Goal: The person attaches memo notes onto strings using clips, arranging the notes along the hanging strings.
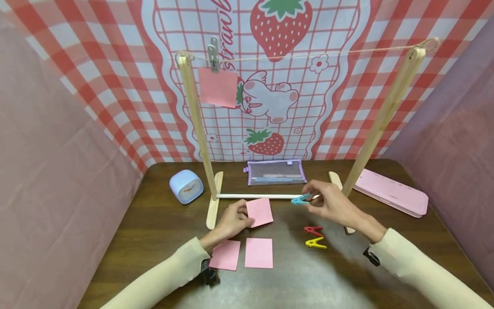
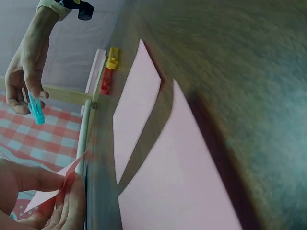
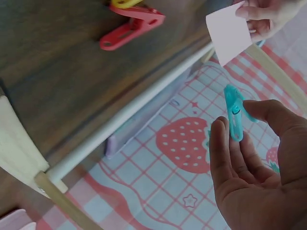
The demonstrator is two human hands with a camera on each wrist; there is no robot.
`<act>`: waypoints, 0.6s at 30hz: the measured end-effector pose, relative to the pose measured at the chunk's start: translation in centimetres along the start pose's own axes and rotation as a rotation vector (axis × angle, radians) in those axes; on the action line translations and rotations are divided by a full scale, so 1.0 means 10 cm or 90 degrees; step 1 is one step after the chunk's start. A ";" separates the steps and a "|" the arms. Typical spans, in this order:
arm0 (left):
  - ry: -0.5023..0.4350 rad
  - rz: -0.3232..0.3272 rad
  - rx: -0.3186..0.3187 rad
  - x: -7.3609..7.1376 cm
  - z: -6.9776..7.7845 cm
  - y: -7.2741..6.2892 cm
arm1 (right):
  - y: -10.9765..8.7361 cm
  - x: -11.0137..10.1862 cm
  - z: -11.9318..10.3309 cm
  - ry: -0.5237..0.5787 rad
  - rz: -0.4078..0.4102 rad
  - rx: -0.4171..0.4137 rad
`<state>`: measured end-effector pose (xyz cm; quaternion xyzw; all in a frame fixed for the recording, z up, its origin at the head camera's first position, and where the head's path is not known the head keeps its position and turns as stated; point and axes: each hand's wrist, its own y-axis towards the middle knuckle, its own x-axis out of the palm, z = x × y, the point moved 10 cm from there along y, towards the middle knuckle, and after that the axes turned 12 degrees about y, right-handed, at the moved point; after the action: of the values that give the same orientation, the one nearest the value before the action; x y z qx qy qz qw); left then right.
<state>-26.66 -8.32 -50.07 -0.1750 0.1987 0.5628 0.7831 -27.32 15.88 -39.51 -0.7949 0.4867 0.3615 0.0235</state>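
Where checked cloth (image 1: 270, 94) backs the table (image 1: 293, 274), left grip (image 1: 231, 219) pinches paper (image 1: 260, 211), right grip (image 1: 329, 201) clothespin (image 1: 299, 200).

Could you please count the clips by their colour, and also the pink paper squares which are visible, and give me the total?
Blue clip: 1
Red clip: 1
Yellow clip: 1
Grey clip: 1
Pink paper squares: 4
Total: 8
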 end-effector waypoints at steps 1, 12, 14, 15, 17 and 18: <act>-0.007 0.009 -0.005 -0.02 0.00 0.00 | 0.01 -0.02 -0.01 0.011 0.001 0.009; -0.100 0.093 -0.020 -0.21 0.09 0.00 | 0.23 -0.22 -0.27 0.064 0.006 0.040; -0.114 0.087 -0.015 -0.20 0.11 0.00 | 0.26 -0.26 -0.34 0.047 0.007 0.036; -0.121 0.084 -0.013 -0.19 0.13 0.00 | 0.28 -0.27 -0.38 0.039 0.006 0.032; -0.133 0.083 -0.012 -0.19 0.15 0.00 | 0.32 -0.30 -0.46 0.026 0.008 0.021; -0.139 0.084 -0.011 -0.19 0.16 0.01 | 0.34 -0.32 -0.50 0.021 0.008 0.013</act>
<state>-27.10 -9.04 -47.69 -0.1064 0.1185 0.6303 0.7598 -28.09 14.56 -32.86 -0.7976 0.4956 0.3431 0.0214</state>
